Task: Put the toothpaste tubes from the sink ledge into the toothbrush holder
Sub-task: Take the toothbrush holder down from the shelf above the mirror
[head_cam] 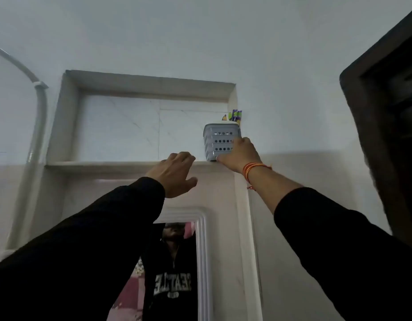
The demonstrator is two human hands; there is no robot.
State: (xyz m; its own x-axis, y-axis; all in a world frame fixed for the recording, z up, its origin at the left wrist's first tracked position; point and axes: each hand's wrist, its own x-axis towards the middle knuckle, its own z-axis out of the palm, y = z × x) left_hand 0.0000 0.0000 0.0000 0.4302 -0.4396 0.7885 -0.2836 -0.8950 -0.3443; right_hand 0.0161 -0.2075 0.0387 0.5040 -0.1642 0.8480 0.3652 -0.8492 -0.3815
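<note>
A grey perforated toothbrush holder (217,141) stands at the right end of a high wall niche's shelf (108,165). Colourful toothbrush or tube tops (235,115) stick out of its top. My right hand (239,155), with an orange thread at the wrist, grips the holder's lower right corner. My left hand (177,173) is raised to the shelf edge just left of the holder, fingers apart and curled over the ledge, holding nothing. No toothpaste tube lying loose is visible from below.
A white-framed mirror (177,262) hangs below the niche and reflects a person in a dark sweatshirt. A white pipe (36,126) runs down the left wall. A dark door frame (381,112) stands at the right.
</note>
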